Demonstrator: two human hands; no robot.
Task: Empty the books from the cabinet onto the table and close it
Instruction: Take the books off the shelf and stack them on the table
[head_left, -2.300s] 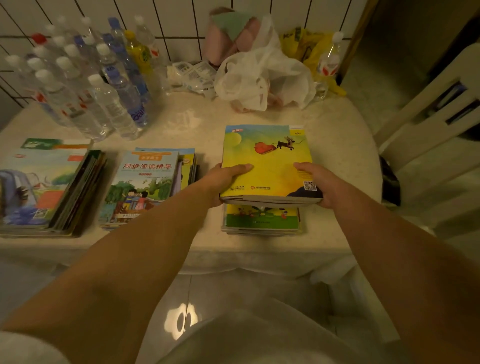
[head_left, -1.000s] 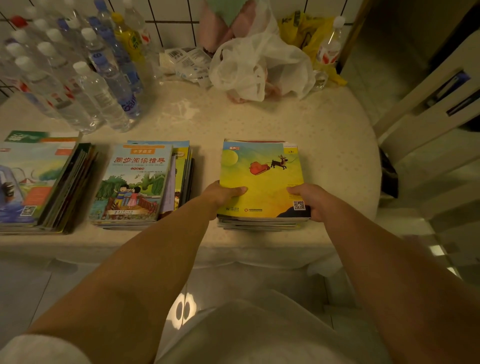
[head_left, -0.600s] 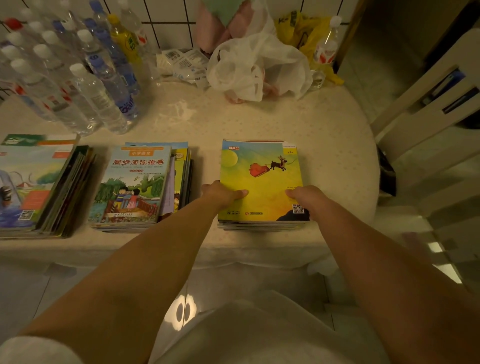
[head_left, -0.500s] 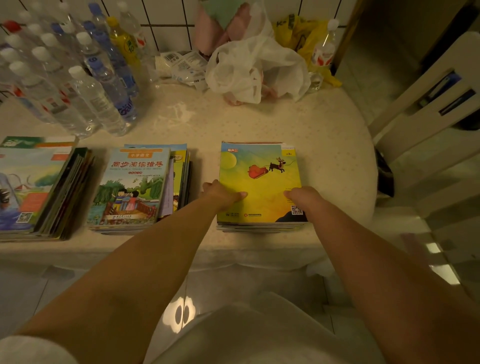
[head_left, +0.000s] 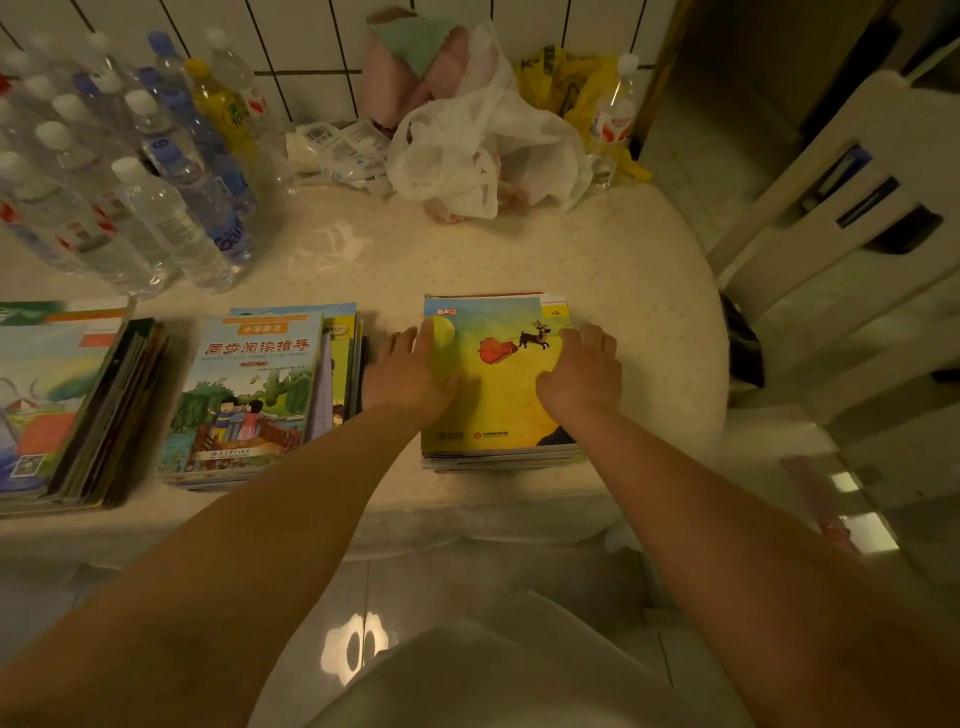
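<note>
A yellow book with a red sleigh and a reindeer (head_left: 498, 384) tops a low pile near the front edge of the cream table (head_left: 639, 291). My left hand (head_left: 410, 371) lies flat along the book's left side, fingers pointing away from me. My right hand (head_left: 584, 371) rests flat on its right side. Left of it sits a second pile topped by a blue-green reader (head_left: 249, 395), and a third pile (head_left: 67, 405) lies at the far left. The cabinet is out of view.
Several water bottles (head_left: 156, 208) stand at the back left against the tiled wall. A white plastic bag (head_left: 478, 150), a yellow bag (head_left: 571, 83) and a lone bottle (head_left: 615, 114) crowd the back. A pale chair (head_left: 841, 208) stands to the right.
The yellow book came down onto its pile. Both hands let go of its near corners and slid forward over the cover, lying flat now.
</note>
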